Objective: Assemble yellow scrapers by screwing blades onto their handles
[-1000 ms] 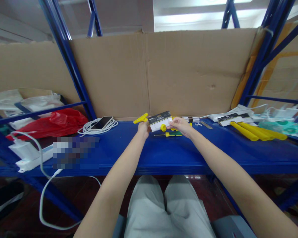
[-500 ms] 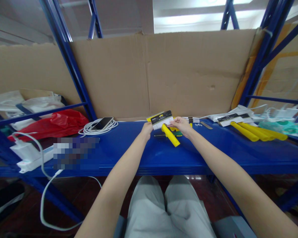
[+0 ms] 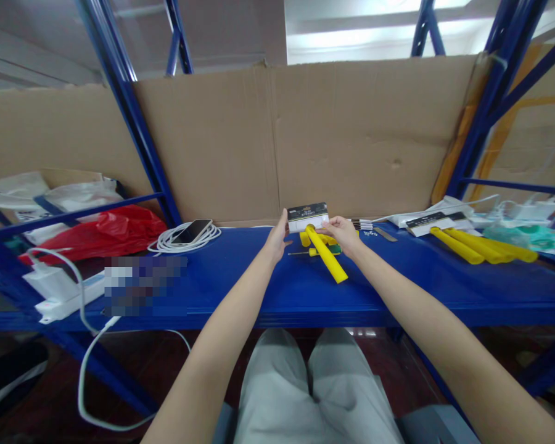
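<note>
A scraper (image 3: 326,254) with a long yellow handle is held up above the blue shelf, its handle slanting down toward me. A black-and-white card sleeve (image 3: 308,217) covers its wide head. My right hand (image 3: 343,234) pinches the head's lower right corner. At the sleeve's left edge is my left hand (image 3: 274,240), fingers straight and thumb apart, seemingly touching that edge. Under the scraper lie a screwdriver (image 3: 312,252) with a yellow and green handle and other yellow parts, partly hidden.
Several yellow-handled scrapers (image 3: 467,246) lie at right, beside a flat metal piece (image 3: 385,234). On the left are a phone (image 3: 193,231) on a coiled white cable (image 3: 166,240), a red bag (image 3: 120,228) and a white power strip (image 3: 69,297). Cardboard (image 3: 351,135) stands behind.
The sleeved head has turned level and shifted slightly right, and more of the handle shows. My left fingers have straightened, and the thumb has come away from the sleeve.
</note>
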A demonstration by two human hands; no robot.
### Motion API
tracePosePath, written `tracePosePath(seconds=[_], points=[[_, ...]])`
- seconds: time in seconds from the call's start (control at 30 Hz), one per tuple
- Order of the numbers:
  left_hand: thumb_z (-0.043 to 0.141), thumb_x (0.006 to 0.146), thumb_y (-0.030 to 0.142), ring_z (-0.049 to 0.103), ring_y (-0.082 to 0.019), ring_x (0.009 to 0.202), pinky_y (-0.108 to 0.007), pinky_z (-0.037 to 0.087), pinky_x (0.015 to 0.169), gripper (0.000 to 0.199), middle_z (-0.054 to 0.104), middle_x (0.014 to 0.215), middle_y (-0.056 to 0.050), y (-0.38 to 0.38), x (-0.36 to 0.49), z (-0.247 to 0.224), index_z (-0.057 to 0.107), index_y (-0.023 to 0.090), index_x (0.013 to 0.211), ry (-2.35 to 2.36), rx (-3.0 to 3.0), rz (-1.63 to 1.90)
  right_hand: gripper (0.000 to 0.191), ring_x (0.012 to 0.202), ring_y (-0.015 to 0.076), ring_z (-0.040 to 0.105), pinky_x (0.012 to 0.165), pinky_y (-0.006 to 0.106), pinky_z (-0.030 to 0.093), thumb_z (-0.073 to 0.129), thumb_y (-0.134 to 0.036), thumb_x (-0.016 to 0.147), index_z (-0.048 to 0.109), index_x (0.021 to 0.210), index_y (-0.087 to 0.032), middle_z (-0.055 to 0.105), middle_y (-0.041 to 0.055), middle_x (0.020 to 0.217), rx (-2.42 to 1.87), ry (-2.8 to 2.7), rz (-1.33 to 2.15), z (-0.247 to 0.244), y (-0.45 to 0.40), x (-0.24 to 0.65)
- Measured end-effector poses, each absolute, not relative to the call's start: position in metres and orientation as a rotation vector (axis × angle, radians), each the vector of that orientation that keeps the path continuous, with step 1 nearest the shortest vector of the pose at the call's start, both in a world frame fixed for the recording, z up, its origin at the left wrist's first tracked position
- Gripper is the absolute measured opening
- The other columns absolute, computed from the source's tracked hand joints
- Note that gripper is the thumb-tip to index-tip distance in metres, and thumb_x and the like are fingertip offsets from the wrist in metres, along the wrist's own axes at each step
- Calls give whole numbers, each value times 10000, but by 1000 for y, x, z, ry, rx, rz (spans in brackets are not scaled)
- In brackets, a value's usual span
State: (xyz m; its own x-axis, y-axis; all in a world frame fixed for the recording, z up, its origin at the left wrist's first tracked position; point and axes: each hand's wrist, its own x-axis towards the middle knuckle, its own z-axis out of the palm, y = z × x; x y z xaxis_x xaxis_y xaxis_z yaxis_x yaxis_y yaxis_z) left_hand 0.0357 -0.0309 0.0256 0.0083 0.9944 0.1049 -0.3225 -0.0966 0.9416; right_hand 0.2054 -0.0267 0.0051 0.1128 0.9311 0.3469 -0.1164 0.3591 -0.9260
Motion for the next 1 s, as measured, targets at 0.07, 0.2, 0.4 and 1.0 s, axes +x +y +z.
tracePosePath(seconds=[0.07,0.2,0.4,1.0], points=[[551,771,618,574,-265,1035,-415,414,894,454,687,1008,-125,-34,36,26,674,196,882,870,1043,1390,252,703,156,693,787,322,541,691,-210,737,446,681,-212,653,-18,674,-890,-1190,930,5,-27,205],[707,722,417,625,-213,894,-346,460,819,282,702,885,-95,-36,38,24,659,168,844,823,1073,1409,243,730,164,695,769,321,551,692,-216,731,455,678,-212,654,-15,685,-899,-1190,913,5,-27,203],[705,680,122,617,-124,631,-261,487,694,78,665,667,-36,-31,41,22,640,119,721,783,950,1524,177,701,138,683,767,295,553,688,-209,726,523,663,-195,677,-2,716,-946,-1169,890,6,-26,202],[583,664,-60,598,-92,553,-263,524,667,349,631,700,8,-26,37,18,644,160,929,920,908,1645,218,667,166,571,664,317,466,623,-391,737,529,825,-214,574,1,677,-1146,-1638,243,8,-39,200]])
